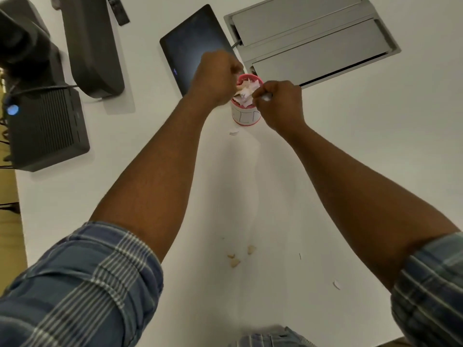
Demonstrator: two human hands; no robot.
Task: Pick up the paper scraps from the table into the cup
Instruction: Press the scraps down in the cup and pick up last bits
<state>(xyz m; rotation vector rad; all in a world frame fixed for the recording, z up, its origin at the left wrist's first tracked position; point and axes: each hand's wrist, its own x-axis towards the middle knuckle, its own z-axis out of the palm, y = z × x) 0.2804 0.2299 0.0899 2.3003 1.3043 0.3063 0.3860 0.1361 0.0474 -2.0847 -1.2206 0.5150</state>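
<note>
A pink-rimmed cup (246, 115) stands on the white table (350, 159), stuffed with paper scraps (245, 92). My left hand (215, 78) hovers over the cup's left rim with its fingers curled; what it holds is hidden. My right hand (280, 103) is at the cup's right rim, fingers pinched on a small white scrap (266, 97). One white scrap (234, 133) lies just in front of the cup. Several tan scraps (235, 259) lie near the front edge, and a white one (336, 284) sits at the front right.
A dark tablet (185, 46) lies behind the cup on the left. A grey cable box (313, 38) is set into the table at the back right. Black devices (45, 126) and a monitor stand (92, 46) occupy the back left.
</note>
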